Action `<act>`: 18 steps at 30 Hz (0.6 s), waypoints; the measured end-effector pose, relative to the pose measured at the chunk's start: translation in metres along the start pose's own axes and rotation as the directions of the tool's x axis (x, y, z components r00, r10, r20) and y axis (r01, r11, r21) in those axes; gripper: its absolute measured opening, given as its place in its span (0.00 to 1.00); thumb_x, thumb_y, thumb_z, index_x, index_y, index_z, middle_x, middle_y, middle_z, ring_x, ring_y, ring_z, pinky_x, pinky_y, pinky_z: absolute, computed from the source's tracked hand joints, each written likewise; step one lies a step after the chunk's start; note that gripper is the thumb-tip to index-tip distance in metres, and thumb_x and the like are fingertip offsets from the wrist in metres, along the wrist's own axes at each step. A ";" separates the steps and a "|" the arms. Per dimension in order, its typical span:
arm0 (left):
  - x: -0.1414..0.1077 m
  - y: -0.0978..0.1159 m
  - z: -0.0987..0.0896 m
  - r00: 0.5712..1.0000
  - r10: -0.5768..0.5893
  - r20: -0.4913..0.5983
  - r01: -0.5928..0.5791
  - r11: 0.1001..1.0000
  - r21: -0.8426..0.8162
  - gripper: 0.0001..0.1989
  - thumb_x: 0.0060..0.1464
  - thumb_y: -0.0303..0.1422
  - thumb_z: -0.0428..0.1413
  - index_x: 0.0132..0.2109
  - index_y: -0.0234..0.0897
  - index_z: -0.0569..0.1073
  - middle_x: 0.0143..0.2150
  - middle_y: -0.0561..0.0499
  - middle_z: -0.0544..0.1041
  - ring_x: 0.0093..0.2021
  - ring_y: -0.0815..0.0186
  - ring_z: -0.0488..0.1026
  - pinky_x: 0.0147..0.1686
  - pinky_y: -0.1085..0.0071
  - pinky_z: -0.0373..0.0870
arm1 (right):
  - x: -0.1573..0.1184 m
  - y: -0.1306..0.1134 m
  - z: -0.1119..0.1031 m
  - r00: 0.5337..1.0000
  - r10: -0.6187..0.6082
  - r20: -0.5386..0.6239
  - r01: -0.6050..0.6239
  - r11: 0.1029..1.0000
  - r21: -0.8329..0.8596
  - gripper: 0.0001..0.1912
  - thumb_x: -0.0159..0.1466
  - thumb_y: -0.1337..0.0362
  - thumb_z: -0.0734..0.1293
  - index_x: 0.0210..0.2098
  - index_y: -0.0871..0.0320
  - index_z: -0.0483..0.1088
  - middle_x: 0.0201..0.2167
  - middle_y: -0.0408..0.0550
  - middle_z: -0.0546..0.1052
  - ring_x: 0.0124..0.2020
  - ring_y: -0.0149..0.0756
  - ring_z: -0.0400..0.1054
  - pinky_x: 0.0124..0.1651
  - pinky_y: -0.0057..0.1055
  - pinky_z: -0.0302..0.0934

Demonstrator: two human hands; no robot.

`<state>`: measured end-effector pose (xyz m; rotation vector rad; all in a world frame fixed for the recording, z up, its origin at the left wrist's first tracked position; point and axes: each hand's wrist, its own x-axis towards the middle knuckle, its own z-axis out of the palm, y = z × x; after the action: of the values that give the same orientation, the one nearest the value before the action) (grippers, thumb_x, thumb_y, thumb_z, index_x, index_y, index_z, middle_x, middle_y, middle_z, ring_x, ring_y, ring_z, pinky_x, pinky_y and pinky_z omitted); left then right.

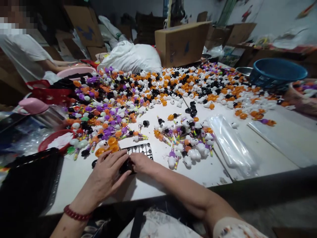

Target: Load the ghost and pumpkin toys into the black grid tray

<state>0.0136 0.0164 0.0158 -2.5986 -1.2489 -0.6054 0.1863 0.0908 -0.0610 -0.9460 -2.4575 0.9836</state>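
A black plastic grid (145, 149) with small round pieces along its bars lies on the white table in front of me. My left hand (106, 173) spans its left end, fingers stretched across the far side and the thumb on the near side. My right hand (140, 162) is closed over the grid's middle, its fingertips against dark parts beside the left thumb; what they pinch is hidden. Orange pumpkin-shaped pieces (112, 145) sit just beyond my left fingers. To the right lies a small pile of finished-looking sticks with white ghost-shaped tops (195, 153).
A wide heap of orange, white, black and purple pieces (183, 79) covers the back. Clear plastic bags (230, 142) lie right. A blue basket (278, 71), red bowl (53, 137), pink-lidded flask (49, 114) and black crate (29, 181) stand around. Another person (24, 56) works at left.
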 end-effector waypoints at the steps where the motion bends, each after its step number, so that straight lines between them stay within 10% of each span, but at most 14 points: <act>1: -0.001 -0.001 0.001 1.000 -0.001 -0.011 0.000 1.000 -0.016 0.22 0.62 0.39 0.55 0.61 0.38 0.64 0.59 0.42 0.72 0.57 0.56 0.70 0.59 0.55 0.59 | -0.004 0.003 -0.008 1.000 -0.001 -0.024 0.000 0.999 -0.041 0.08 0.62 0.69 0.68 0.42 0.60 0.73 0.40 0.50 0.76 0.42 0.37 0.68 0.46 0.28 0.61; 7: -0.007 -0.005 -0.001 1.000 -0.025 0.014 0.026 0.999 -0.044 0.26 0.62 0.39 0.56 0.64 0.39 0.63 0.59 0.43 0.72 0.58 0.56 0.69 0.61 0.55 0.61 | -0.051 0.041 -0.078 0.889 0.277 -0.364 -0.418 0.814 -0.403 0.10 0.69 0.67 0.62 0.47 0.63 0.72 0.47 0.59 0.71 0.46 0.43 0.65 0.50 0.37 0.60; 11: -0.010 -0.008 -0.004 0.995 -0.088 0.052 0.093 0.989 -0.115 0.26 0.61 0.42 0.57 0.63 0.41 0.65 0.60 0.44 0.70 0.59 0.55 0.68 0.61 0.55 0.63 | -0.069 0.065 -0.100 0.855 0.351 -0.381 -0.518 0.610 -0.600 0.11 0.68 0.70 0.61 0.44 0.67 0.73 0.48 0.64 0.69 0.48 0.48 0.63 0.52 0.40 0.58; 18: -0.004 0.002 -0.015 0.971 -0.207 0.117 0.232 0.936 -0.263 0.17 0.66 0.38 0.51 0.58 0.39 0.68 0.58 0.44 0.72 0.59 0.58 0.67 0.61 0.57 0.63 | -0.068 0.042 -0.094 0.874 0.311 -0.373 -0.477 0.692 -0.541 0.11 0.71 0.65 0.60 0.42 0.64 0.73 0.41 0.58 0.74 0.44 0.46 0.64 0.47 0.37 0.56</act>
<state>0.0088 0.0072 0.0280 -2.7526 -1.6044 -0.7630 0.3036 0.1126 -0.0281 -1.7586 -2.4154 0.0770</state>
